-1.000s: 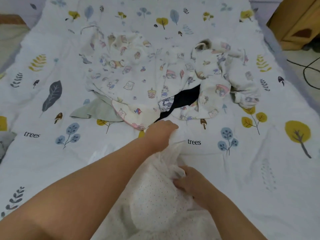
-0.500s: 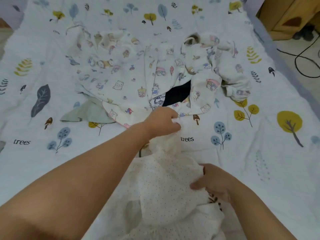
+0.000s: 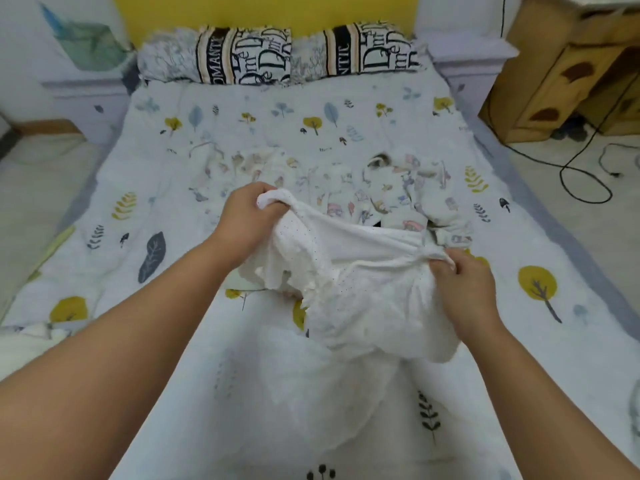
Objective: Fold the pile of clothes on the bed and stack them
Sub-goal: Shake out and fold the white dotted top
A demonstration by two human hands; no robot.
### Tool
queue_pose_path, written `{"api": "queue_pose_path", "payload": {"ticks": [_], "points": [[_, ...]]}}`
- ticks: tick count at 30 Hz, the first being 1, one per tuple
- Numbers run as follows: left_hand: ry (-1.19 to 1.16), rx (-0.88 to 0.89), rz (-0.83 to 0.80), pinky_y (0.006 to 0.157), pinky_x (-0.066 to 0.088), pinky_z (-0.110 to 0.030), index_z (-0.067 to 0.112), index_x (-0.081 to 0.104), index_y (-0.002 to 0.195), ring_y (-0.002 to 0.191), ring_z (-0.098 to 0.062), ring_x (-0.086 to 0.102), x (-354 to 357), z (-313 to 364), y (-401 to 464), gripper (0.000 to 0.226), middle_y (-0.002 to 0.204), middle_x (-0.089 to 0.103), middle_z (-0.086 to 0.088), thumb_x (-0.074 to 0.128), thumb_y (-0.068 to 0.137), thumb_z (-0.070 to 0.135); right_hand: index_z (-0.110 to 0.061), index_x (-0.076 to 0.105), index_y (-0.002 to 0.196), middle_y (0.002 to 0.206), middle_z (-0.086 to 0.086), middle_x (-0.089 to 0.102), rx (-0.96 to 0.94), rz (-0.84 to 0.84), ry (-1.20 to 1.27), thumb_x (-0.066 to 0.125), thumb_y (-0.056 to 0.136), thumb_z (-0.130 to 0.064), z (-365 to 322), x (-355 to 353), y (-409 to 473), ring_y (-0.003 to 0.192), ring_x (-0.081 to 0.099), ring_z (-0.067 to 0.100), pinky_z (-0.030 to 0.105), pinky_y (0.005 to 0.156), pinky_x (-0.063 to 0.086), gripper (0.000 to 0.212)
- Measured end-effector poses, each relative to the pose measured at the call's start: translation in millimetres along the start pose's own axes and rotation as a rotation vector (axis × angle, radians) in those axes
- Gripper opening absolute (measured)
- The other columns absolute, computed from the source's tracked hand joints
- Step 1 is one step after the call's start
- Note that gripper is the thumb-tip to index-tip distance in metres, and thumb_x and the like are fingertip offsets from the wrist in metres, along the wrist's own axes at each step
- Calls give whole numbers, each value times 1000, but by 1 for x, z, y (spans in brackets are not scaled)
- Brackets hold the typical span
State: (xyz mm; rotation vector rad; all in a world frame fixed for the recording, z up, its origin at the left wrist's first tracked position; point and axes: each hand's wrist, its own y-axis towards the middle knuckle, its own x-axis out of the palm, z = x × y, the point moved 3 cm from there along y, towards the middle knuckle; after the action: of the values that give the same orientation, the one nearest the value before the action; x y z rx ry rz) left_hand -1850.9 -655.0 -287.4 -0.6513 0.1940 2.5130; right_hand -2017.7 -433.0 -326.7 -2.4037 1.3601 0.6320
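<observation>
The clothes pile (image 3: 349, 188) blocks the middle of the bed (image 3: 166, 161). Left of the pile the cover lies bare. Beyond it, bare cover reaches the pillows (image 3: 277, 53).

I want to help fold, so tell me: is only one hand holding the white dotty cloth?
No, both hands grip it: the left hand bunches one end and the right hand pinches the other end of the white dotted garment.

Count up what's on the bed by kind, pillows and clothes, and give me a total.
Pillows against the headboard: 2, the other at.
White dotted garment held up by the left hand and the right hand: 1.
Cartoon-print garments in the pile: at least 2, too tangled to separate surely.
Dark garment, only a sliver showing: 1.
Total: at least 6.
</observation>
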Motion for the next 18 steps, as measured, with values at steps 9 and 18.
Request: {"api": "queue_pose_path", "payload": {"ticks": [9, 18], "points": [[493, 157, -71, 58, 35, -27, 11, 64, 84, 78, -22, 54, -101, 74, -31, 24, 83, 63, -6, 73, 77, 32, -15, 34, 55, 55, 0, 38, -178, 154, -233, 47, 93, -15, -112, -65, -26, 53, 33, 14, 26, 48, 22, 40], [248, 53, -179, 58, 43, -27, 14, 71, 77, 66, -20, 59, -176, 121, -80, 13, 72, 67, -3, 70, 81, 26, -2, 51, 69, 56, 3, 43, -285, 189, -239, 45, 92, -15, -174, -103, -77, 54, 36, 12, 29, 49, 23, 27]]}}
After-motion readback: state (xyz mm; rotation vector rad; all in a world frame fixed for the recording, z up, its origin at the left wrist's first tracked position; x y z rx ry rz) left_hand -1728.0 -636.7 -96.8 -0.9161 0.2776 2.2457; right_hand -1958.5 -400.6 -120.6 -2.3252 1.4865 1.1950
